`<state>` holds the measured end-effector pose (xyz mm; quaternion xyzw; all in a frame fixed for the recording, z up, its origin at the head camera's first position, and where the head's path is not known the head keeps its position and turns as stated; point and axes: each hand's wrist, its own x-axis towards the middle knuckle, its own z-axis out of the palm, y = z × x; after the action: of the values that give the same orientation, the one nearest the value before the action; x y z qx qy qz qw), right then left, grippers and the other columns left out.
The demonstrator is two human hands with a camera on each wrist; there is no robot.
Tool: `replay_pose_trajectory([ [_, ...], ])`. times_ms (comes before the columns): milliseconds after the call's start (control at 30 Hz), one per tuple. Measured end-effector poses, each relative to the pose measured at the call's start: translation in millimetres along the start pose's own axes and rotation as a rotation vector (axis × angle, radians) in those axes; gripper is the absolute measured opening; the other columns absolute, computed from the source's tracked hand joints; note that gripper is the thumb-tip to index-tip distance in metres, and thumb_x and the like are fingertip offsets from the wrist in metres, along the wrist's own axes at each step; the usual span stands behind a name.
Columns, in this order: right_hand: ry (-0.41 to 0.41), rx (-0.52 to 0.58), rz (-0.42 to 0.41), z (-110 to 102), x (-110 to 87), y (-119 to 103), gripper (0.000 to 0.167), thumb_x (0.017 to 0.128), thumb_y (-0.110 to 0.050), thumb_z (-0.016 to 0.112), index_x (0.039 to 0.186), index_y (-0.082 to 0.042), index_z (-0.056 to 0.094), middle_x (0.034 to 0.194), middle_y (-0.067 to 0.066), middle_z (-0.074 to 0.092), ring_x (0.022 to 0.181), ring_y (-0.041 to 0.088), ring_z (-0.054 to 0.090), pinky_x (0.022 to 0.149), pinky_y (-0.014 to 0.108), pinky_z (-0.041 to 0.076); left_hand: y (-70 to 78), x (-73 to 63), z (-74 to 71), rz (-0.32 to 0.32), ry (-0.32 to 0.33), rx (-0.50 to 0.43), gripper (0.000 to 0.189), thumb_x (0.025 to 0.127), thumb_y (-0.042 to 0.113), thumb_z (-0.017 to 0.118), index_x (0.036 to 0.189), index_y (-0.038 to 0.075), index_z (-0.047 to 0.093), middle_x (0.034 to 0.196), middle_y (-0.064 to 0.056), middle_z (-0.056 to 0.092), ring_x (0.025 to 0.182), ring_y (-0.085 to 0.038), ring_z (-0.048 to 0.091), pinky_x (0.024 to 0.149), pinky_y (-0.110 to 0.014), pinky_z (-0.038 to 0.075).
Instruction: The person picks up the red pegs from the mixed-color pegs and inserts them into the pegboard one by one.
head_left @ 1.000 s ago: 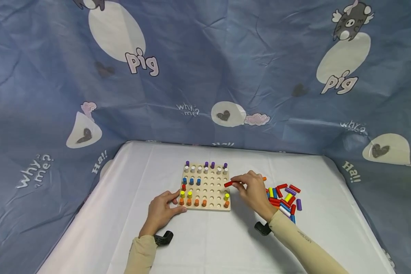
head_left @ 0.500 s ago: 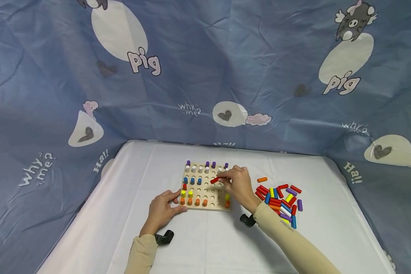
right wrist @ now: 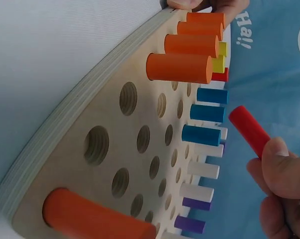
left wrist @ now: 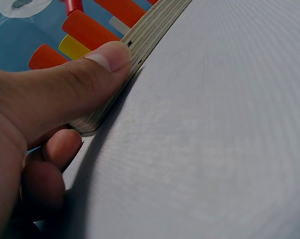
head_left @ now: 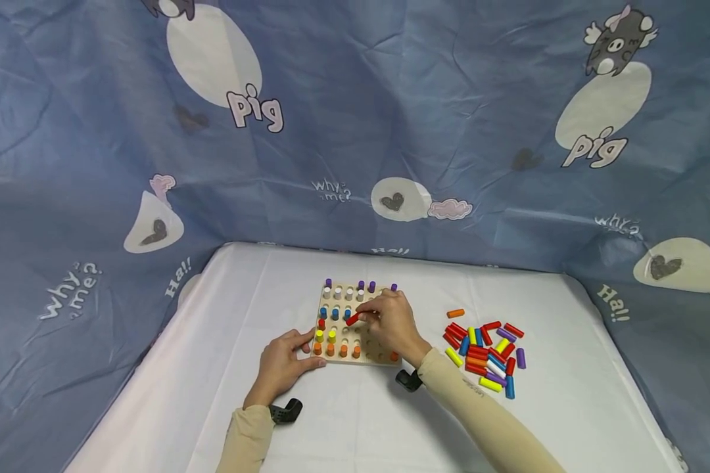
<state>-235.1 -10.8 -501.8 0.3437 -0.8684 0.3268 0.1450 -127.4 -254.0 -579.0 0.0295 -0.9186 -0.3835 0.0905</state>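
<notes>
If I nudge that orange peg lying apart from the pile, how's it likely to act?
The orange peg would probably roll, being cylindrical and on its side. It's likely stiff: similar pegs in the board look straight. Probably light too, being small beside the right hand.

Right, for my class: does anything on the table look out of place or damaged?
One orange peg lies alone on the table, beyond the loose pile; it looks stray because most other loose pegs lie bunched together. The board shows no visible damage.
</notes>
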Motion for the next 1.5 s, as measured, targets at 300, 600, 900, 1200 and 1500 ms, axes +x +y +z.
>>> replay_pose_trajectory([
  [300,-0.055,0.023,0.032,11.5,4.3,-0.5,0.004,0.085,-0.013,0.089,0.088,-0.014,0.087,0.079,-0.001,0.08,0.068,0.013,0.053,0.078,0.036,0.04,0.4,0.1,1.0,-0.019,-0.011,0.01,0.074,0.071,0.039,0.099,0.136,0.015,0.074,0.08,0.013,0.057,0.061,-0.006,0.04,0.058,-0.024,0.033],
  [600,-0.107,0.011,0.048,21.8,9.6,-4.9,0.005,0.087,-0.01,0.086,0.09,-0.014,0.087,0.084,-0.003,0.082,0.074,0.012,0.057,0.086,0.037,0.043,-0.5,2.3,0.3,0.01,0.008,0.009,0.073,0.071,0.038,0.099,0.135,0.015,0.074,0.08,0.013,0.057,0.06,-0.004,0.04,0.057,-0.024,0.033],
  [900,-0.179,0.02,0.071,27.8,13.7,-12.7,0.006,0.087,-0.009,0.084,0.089,-0.014,0.087,0.084,-0.002,0.081,0.075,0.013,0.059,0.091,0.041,0.045,0.4,2.7,-0.1,0.005,0.007,0.014,0.074,0.071,0.04,0.098,0.136,0.016,0.074,0.08,0.014,0.057,0.06,-0.005,0.04,0.058,-0.024,0.033],
  [1200,-0.21,-0.001,0.079,32.1,18.4,-17.0,0.008,0.088,-0.005,0.083,0.088,-0.012,0.087,0.083,-0.001,0.081,0.079,0.015,0.063,0.088,0.037,0.048,0.4,2.3,-0.3,-0.01,0.005,0.018,0.074,0.071,0.041,0.098,0.136,0.016,0.074,0.08,0.013,0.057,0.06,-0.005,0.04,0.058,-0.024,0.033],
  [1500,-0.18,-0.091,0.0,40.5,16.6,-21.1,0.013,0.083,-0.001,0.085,0.083,-0.013,0.086,0.08,-0.003,0.081,0.073,0.015,0.061,0.085,0.039,0.049,-2.2,0.8,1.3,-0.007,0.004,0.024,0.075,0.07,0.043,0.098,0.136,0.017,0.074,0.079,0.013,0.056,0.061,-0.005,0.04,0.058,-0.025,0.033],
])
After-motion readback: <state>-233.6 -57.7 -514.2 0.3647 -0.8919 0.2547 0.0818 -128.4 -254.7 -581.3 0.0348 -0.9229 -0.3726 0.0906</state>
